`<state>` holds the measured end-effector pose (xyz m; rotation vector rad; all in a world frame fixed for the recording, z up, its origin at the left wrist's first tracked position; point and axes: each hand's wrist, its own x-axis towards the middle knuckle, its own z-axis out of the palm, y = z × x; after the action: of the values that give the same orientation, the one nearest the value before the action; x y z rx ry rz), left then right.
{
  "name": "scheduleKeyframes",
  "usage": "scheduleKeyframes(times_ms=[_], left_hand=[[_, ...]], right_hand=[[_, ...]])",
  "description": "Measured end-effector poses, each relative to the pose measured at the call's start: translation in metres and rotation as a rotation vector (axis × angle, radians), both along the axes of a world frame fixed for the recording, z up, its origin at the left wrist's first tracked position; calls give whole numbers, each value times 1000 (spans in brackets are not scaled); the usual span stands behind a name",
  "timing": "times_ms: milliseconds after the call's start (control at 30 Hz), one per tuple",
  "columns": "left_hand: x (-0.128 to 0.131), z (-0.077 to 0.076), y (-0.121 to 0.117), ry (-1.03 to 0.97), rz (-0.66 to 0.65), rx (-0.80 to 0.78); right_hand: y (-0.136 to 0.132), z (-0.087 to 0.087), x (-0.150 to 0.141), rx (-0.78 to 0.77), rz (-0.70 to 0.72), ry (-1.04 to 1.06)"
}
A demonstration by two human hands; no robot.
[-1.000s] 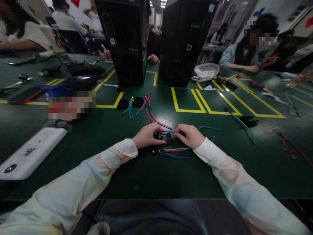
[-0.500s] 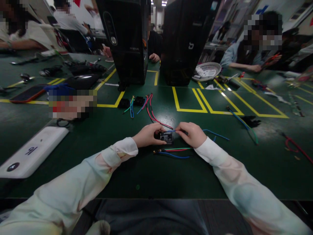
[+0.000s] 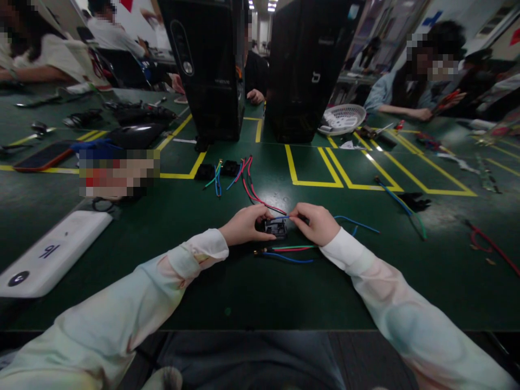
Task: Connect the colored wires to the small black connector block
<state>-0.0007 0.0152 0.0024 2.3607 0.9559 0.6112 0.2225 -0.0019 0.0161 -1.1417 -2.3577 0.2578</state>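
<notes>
A small black plastic housing lies between the thumb and fingers of my left hand, which is closed around its left side. My right hand pinches a blue wire just right of the housing; the wire's left part runs along the housing's upper edge. Below both hands, green and red wires and another blue wire rest on the table with small metal ends at the left. Red and black wires reach down to just above the housing.
Two black computer towers stand across the green table. Two more black housings with wires sit ahead. A white case lies left, a white basket at the back right. Several people sit around.
My hands keep the same hold on the black housing and blue wire. The whole view has shifted very slightly; otherwise little differs.
</notes>
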Motion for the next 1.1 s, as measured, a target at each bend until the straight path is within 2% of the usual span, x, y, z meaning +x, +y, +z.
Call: scheduleKeyframes(times_ms=[67,233,433,633,867,1033,1100], left_hand=[[0,0,0,-1,3,2],[0,-1,0,3,-9,5],[0,-1,0,9,-4,9],[0,-2,0,4,11,-8],[0,1,0,21,-7,2],[0,0,0,12,2,-5],[0,-1,0,9,-1,-7]], right_hand=[[0,0,-1,10,-7,16],[0,-2,0,-32,104,54],[3,-4,0,2,22,41],[0,-1,2,-65,155,58],[2,-4,-3,2,-2,79],[0,-3,0,-50,130,75],[-1,-3,-1,-58,119,78]])
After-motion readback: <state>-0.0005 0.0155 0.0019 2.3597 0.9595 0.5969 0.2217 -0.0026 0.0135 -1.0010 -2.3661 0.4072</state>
